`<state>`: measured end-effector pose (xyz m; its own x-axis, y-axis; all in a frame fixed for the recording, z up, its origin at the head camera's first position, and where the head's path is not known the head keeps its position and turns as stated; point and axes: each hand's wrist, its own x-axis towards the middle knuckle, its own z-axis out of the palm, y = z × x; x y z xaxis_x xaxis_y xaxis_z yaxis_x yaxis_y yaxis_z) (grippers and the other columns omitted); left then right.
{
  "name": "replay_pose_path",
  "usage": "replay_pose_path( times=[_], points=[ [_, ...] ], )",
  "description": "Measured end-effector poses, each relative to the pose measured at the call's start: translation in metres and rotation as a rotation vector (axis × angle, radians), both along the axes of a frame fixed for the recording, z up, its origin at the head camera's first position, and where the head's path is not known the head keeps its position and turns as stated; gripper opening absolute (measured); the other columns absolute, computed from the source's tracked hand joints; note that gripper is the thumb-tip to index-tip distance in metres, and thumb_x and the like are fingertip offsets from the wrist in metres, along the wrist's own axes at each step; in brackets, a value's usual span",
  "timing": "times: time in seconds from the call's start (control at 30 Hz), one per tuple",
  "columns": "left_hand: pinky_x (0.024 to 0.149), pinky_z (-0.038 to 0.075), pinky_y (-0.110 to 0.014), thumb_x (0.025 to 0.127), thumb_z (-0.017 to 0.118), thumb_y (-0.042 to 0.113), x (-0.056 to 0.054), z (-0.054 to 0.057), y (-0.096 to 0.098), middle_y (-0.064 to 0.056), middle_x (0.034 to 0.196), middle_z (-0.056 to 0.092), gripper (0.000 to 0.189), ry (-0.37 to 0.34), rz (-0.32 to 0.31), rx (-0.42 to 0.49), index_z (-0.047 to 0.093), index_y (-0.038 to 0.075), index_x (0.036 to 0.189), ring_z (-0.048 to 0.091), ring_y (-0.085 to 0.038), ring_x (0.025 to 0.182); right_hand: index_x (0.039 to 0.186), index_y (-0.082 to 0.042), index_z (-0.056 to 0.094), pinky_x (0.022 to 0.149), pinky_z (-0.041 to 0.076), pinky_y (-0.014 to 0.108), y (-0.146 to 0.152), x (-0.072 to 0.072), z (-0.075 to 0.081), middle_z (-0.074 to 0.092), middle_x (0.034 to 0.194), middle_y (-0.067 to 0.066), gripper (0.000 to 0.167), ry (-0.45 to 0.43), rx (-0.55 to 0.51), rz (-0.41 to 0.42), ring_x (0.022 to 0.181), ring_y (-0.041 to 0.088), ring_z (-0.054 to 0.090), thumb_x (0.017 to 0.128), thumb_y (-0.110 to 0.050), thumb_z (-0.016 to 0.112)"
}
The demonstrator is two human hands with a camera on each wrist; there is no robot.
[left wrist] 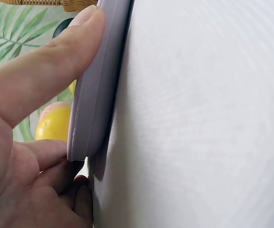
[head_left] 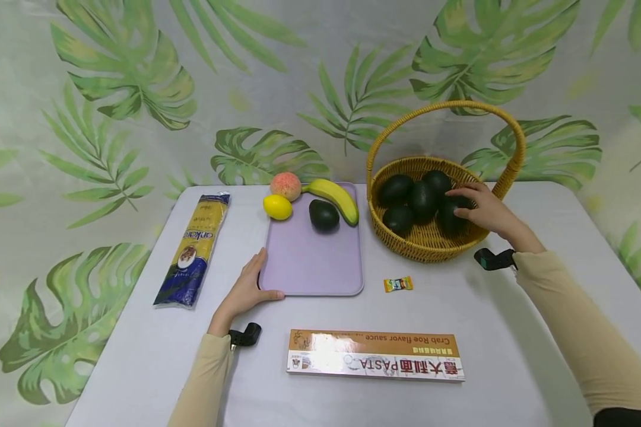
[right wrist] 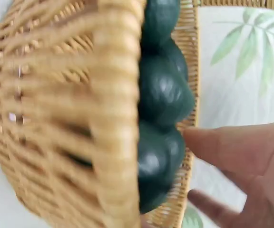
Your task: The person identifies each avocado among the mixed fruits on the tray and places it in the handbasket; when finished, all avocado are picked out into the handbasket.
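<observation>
In the head view my left hand (head_left: 248, 287) rests at the near left corner of a lilac tray (head_left: 312, 267), thumb along its front edge and fingers beside its left side. The left wrist view shows that thumb against the tray rim (left wrist: 87, 114). My right hand (head_left: 483, 207) reaches into a wicker basket (head_left: 430, 252), its fingers spread over an avocado (head_left: 451, 219). In the right wrist view the thumb touches a dark avocado (right wrist: 156, 161); some fingertips are hidden. Several avocados (head_left: 397, 190) lie in the basket. On the tray are another avocado (head_left: 324, 216) and a banana (head_left: 333, 196).
A lemon (head_left: 277, 207) and a peach (head_left: 285, 186) sit at the tray's far left corner. Left of it lies a pasta bag (head_left: 194, 249). A small wrapped candy (head_left: 397, 284) and a long pasta box (head_left: 375, 356) are nearer. The basket's tall handle (head_left: 448, 105) arches above it.
</observation>
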<state>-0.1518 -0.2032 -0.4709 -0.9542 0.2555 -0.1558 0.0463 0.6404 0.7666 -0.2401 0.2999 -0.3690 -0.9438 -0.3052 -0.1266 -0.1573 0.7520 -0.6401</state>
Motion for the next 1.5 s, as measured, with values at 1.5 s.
replay_pose_path(
  times=[1.5],
  points=[
    [0.115,0.006,-0.051,0.074,0.082,0.029,0.0,-0.001,-0.001,-0.02,0.158,0.004,0.113,0.005,0.004,-0.007,0.006,-0.001,0.152,0.0,-0.035,0.144,0.147,-0.009,0.035,0.102,0.038,0.05,-0.191,-0.009,-0.028,0.025,0.151,0.017,0.061,0.03,-0.281,0.322,0.133,0.034,0.03,0.094,-0.022,0.062]
  ],
)
